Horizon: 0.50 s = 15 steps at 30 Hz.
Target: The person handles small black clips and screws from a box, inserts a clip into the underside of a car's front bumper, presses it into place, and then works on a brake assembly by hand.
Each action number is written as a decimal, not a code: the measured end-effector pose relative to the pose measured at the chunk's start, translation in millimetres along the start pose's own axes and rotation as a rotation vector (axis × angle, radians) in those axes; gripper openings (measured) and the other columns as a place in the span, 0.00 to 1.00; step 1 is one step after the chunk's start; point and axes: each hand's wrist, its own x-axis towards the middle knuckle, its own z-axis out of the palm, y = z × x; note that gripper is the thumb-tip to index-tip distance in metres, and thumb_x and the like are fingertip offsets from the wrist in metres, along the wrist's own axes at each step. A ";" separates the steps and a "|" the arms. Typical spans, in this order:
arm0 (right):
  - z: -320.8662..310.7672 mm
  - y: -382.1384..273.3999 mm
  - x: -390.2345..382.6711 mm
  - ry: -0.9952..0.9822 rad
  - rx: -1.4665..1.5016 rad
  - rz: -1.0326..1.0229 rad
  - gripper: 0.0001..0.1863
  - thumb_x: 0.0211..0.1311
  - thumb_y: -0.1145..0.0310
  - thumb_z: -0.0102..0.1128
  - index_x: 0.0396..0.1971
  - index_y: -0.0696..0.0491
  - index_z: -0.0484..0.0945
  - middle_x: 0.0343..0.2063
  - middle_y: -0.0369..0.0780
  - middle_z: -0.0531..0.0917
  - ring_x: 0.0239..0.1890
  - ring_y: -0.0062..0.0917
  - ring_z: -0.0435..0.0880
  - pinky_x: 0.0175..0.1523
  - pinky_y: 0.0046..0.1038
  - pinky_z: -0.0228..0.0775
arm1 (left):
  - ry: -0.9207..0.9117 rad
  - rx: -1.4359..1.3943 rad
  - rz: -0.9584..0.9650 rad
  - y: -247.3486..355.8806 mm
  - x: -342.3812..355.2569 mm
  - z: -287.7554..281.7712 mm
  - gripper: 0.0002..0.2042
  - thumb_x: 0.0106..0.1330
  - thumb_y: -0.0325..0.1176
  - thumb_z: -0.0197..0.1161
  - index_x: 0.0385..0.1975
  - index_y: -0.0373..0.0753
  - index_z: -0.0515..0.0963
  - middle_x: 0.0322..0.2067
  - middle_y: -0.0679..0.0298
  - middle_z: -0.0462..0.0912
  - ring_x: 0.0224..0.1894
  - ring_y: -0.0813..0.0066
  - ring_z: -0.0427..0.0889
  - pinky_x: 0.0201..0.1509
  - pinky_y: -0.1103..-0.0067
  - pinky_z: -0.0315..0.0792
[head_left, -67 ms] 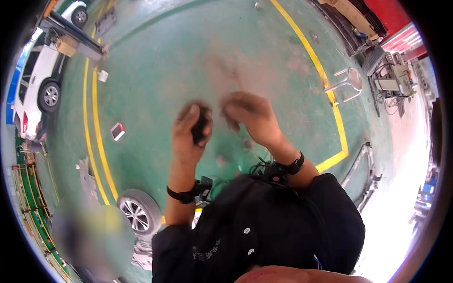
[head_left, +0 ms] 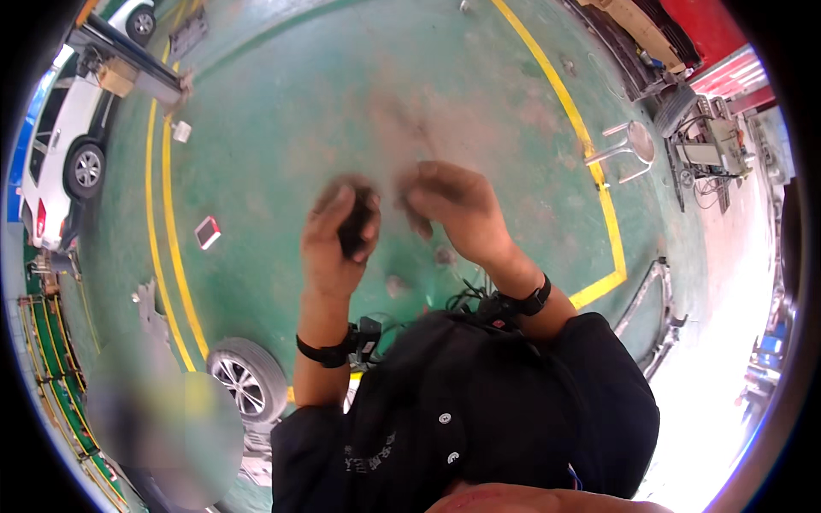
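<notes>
My left hand [head_left: 332, 244] is closed round a dark, rounded object [head_left: 357, 224], which shows black between the thumb and fingers; its kind is not clear. Just to its right, my right hand [head_left: 457, 205] has its fingers bent toward the left one. A smear over the picture blurs those fingertips, so I cannot tell whether they hold anything. A gap separates the two hands, and both are raised above the green floor [head_left: 282, 111]. Each wrist wears a black band.
A loose car wheel [head_left: 248, 380] lies at the lower left, near yellow floor lines. A white car [head_left: 73, 162] and a lift post [head_left: 137, 64] stand at the left. A small red-and-white box [head_left: 207, 232] rests on the floor. A metal stool [head_left: 637, 144] stands at the right.
My left hand has shifted slightly left, widening the gap to my right hand a little. The dark object remains in it. The floor things at the left appear slightly farther left.
</notes>
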 end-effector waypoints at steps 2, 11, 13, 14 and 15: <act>-4.2 0.5 2.6 -0.014 0.043 -0.001 0.10 0.71 0.77 0.54 0.49 0.61 0.78 0.34 0.38 0.83 0.29 0.16 0.78 0.31 0.19 0.69 | -0.072 -0.109 -0.003 5.4 4.1 -2.0 0.15 0.73 0.38 0.52 0.47 0.32 0.72 0.38 0.57 0.74 0.26 0.80 0.71 0.15 0.89 0.60; -6.9 -5.6 -3.1 0.049 -0.222 -0.189 0.11 0.66 0.80 0.60 0.47 0.60 0.79 0.37 0.37 0.84 0.35 0.16 0.81 0.39 0.20 0.74 | 0.062 -0.357 0.022 -6.7 0.6 16.2 0.21 0.72 0.39 0.48 0.52 0.26 0.72 0.48 0.49 0.76 0.45 0.62 0.76 0.40 0.77 0.72; -9.0 -7.1 -3.9 0.036 -0.255 -0.285 0.11 0.65 0.81 0.62 0.47 0.60 0.79 0.37 0.36 0.84 0.36 0.15 0.81 0.41 0.20 0.75 | 0.053 -0.498 -0.002 -6.3 -3.2 24.5 0.22 0.72 0.40 0.46 0.53 0.25 0.71 0.51 0.47 0.76 0.51 0.58 0.75 0.48 0.73 0.71; -9.5 -7.9 -3.4 0.024 -0.274 -0.299 0.11 0.65 0.81 0.62 0.47 0.60 0.79 0.37 0.36 0.84 0.36 0.15 0.81 0.41 0.20 0.75 | 0.047 -0.565 -0.012 -5.9 -5.0 27.8 0.23 0.73 0.41 0.45 0.54 0.25 0.71 0.52 0.46 0.75 0.54 0.56 0.75 0.52 0.71 0.71; -9.8 -8.9 -2.6 0.012 -0.292 -0.313 0.11 0.64 0.81 0.62 0.46 0.60 0.80 0.37 0.36 0.84 0.35 0.14 0.81 0.41 0.20 0.75 | 0.044 -0.618 -0.018 -5.6 -6.4 29.7 0.24 0.73 0.41 0.44 0.55 0.24 0.70 0.54 0.46 0.75 0.57 0.54 0.74 0.56 0.69 0.71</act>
